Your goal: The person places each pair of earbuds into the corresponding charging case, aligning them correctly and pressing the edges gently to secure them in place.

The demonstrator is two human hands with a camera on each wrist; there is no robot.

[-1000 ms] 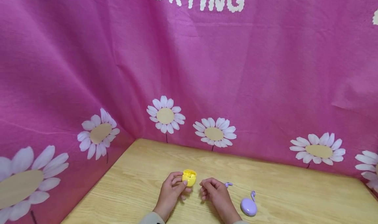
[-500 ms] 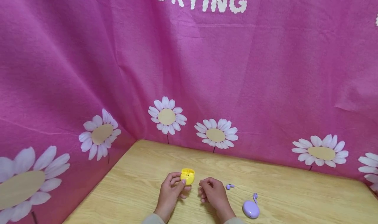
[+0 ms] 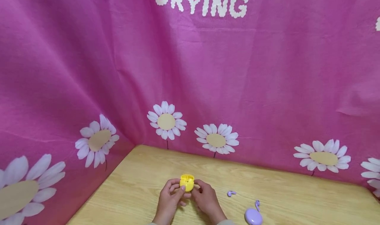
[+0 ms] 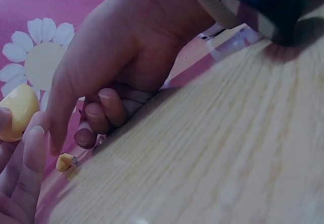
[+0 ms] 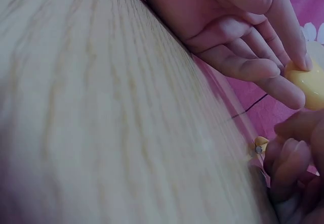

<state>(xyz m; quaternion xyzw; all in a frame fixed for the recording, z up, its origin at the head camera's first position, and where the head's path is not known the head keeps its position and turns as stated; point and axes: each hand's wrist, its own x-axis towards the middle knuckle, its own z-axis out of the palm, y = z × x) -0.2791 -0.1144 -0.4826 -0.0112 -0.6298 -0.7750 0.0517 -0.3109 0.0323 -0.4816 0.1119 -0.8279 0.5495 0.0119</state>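
A yellow earbud case (image 3: 186,182) with its lid raised is held in my left hand (image 3: 169,198), thumb on the front. My right hand (image 3: 205,198) is at the case's right side, with index finger and thumb at its edge and the other fingers curled under. In the left wrist view, the rounded case shows at the left edge beside both hands' fingertips. A small yellow earbud (image 4: 66,162) lies on the table below the right fingers; the hands hide it in the head view.
A purple earbud (image 3: 231,193) lies on the wooden table (image 3: 142,172) to the right of the hands. Farther right are a second purple earbud (image 3: 257,205) and a round purple case (image 3: 253,216). A pink daisy-printed cloth (image 3: 267,86) rises behind and at the left.
My right hand has moved left from beside the yellow case to its right edge. The left hand still holds the case, now slightly lower in view. The purple things look unmoved.
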